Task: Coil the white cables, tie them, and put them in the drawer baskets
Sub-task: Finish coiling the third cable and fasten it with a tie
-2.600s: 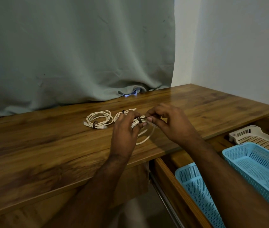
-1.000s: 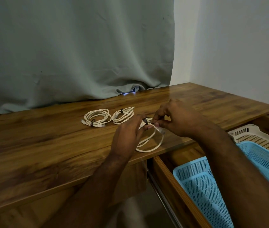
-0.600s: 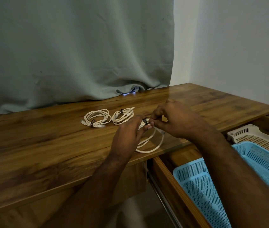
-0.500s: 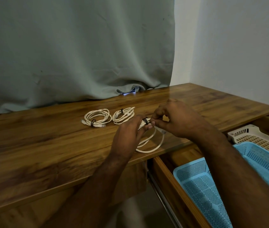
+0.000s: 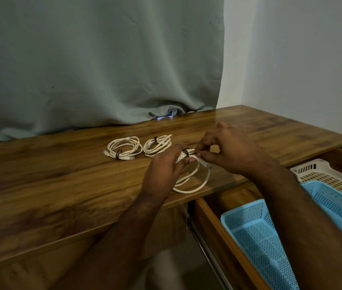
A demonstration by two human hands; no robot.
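Open drawer has two blue baskets and a white basket, no cables inside as far as I can see. Two tied coils sit on the bench. Both hands, left and right, pinch the third cable at its black tie, pretty much like half a second ago.

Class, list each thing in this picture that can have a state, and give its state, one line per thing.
Left coil: tied, on desk.
Middle coil: tied, on desk.
Third coil: held, tie being fastened.
Left hand: grips third coil.
Right hand: pinches at tie.
Drawer: open.
Blue baskets: no cables visible.
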